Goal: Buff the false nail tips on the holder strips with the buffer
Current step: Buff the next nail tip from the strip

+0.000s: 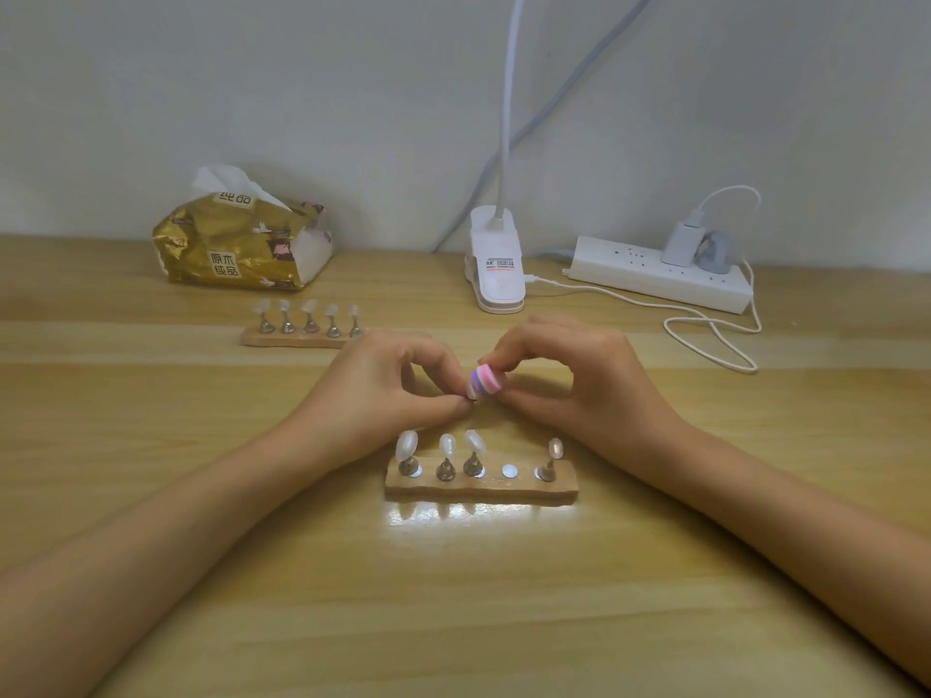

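From the head view, just behind the near holder strip [481,488]: pinches one false nail tip [472,392] in the left hand [393,390], thumb and forefinger closed low on it, apparently at its stand. Holds it clear of the strip, probably to turn it freely and brace it against each stroke. Grips the striped buffer [486,379] in the right hand [569,380], fingertips curled over the top and thumb beneath, with its face laid against the tip. Holds both hands close together, seemingly for short, controlled strokes. Forearms low over the counter [504,596], likely resting there for steadiness. Fourth along the near strip, a bare round magnet spot [510,471], by the look of it the home of the tip in hand. Four other tips upright on their stands there, three tips at the left [447,445] and one tip at the right end [555,448], close under the wrists for easy swapping. Farther back and to the left, a second holder strip [297,339] with five tips seated, parked out of reach of the strokes. Along the wall, well apart from the work: tissue pack [242,239], clip lamp base [496,264], power strip [660,274] with a charger plugged in. Lamp glare on the counter just before the near strip, hence strong light on the tips. Cannot tell which tips are already buffed.
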A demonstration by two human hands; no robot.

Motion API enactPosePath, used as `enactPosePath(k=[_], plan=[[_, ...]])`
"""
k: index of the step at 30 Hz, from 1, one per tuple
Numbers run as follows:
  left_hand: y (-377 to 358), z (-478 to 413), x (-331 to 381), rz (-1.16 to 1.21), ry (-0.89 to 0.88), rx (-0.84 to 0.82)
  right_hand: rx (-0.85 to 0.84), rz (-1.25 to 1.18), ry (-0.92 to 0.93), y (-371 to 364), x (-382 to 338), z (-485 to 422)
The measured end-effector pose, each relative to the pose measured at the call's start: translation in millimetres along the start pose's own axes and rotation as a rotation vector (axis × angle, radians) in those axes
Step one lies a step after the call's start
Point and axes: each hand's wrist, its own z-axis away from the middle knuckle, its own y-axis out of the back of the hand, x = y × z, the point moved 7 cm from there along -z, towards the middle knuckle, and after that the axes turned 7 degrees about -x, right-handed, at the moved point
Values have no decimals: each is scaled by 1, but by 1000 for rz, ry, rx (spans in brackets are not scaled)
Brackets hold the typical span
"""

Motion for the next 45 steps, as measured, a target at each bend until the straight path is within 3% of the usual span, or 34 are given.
enactPosePath(k=[15,25,35,41,45], plan=[[0,0,1,3,-6,2,16,45,42,-1,-3,1],[-2,-3,-4,16,-16,-44,41,-206,-150,5,11,5],[-1,-4,-7,34,37,-48,48,-266,-232,6,16,5],[1,-4,-11,56,83,-210,7,-244,-220,5,15,4],[4,-4,-9,40,71,-76,-6,-232,-223,2,14,4]])
